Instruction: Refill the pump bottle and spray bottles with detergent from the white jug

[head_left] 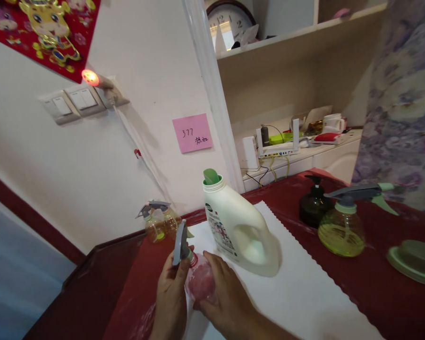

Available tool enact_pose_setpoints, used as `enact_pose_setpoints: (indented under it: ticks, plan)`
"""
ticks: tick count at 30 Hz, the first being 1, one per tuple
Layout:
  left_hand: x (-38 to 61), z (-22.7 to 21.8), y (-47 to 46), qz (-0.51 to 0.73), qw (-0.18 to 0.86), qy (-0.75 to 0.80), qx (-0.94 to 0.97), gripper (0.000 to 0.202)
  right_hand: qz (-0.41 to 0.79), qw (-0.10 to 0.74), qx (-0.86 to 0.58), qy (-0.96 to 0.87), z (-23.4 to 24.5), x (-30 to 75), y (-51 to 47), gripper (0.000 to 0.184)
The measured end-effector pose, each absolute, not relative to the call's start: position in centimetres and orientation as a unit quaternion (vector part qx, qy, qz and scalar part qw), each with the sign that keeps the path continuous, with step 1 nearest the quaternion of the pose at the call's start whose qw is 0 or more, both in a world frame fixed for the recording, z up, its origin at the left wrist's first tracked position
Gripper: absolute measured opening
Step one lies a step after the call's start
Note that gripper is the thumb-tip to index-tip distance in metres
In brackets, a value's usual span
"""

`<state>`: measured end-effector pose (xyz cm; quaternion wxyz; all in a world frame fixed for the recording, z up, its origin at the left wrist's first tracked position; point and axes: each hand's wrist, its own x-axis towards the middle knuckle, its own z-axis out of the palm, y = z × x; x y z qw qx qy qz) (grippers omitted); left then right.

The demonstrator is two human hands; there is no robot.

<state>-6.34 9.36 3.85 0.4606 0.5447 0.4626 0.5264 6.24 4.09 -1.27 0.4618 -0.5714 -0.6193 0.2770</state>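
My left hand (170,295) is closed around the grey trigger head (180,242) of a small pink spray bottle (201,281). My right hand (224,297) wraps the pink bottle's body from the right side. The bottle is held just above a white mat (304,288) on the red table (393,302). Right behind my hands stands a white detergent jug (238,227), its green spout showing and its cap off.
A yellow spray bottle (158,223) stands by the wall at the left. On the right sit a dark pump bottle (313,205), a yellow-green spray bottle (343,229) and a green lid (414,260). A floral curtain (403,104) hangs at the far right.
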Motion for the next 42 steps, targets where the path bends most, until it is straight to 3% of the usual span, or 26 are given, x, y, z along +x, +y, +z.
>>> enact_pose_setpoints:
  ticks: [14, 18, 23, 25, 28, 32, 34, 37, 42]
  plan:
    - [-6.5, 3.8, 9.7, 0.492, 0.431, 0.452, 0.607, 0.049, 0.252, 0.459, -0.57, -0.633, -2.1, 6.3, 4.4, 0.095]
    - [-6.6, 3.7, 9.8, 0.48, 0.442, 0.431, 0.623, 0.047, 0.216, 0.499, -0.56, -0.625, -3.1, 5.8, 4.0, 0.098]
    - [-6.2, 3.4, 9.5, 0.492, 0.458, 0.411, 0.616, 0.045, 0.028, 0.612, -0.479, -0.629, 0.3, 7.1, 2.7, 0.068]
    - [-5.8, 3.4, 9.3, 0.501, 0.47, 0.394, 0.611, 0.045, -0.047, 0.567, -0.465, -0.678, 3.4, 8.4, 2.8, 0.066]
    - [-5.3, 3.5, 9.0, 0.518, 0.479, 0.367, 0.606, 0.047, -0.099, 0.415, -0.445, -0.787, 8.4, 10.2, 4.2, 0.064]
    - [-5.1, 3.1, 8.6, 0.517, 0.491, 0.354, 0.606, 0.045, -0.102, 0.207, -0.437, -0.869, 12.9, 11.4, 6.5, 0.023]
    - [-5.1, 2.7, 8.4, 0.521, 0.496, 0.346, 0.602, 0.044, -0.094, 0.132, -0.432, -0.887, 14.2, 11.4, 7.2, 0.013]
    - [-5.0, 2.2, 8.1, 0.531, 0.487, 0.351, 0.599, 0.04, -0.064, 0.077, -0.437, -0.894, 15.3, 11.1, 7.6, 0.011]
    - [-5.1, 2.2, 7.9, 0.525, 0.486, 0.357, 0.601, 0.041, -0.009, 0.062, -0.449, -0.891, 15.5, 10.5, 7.8, 0.014]
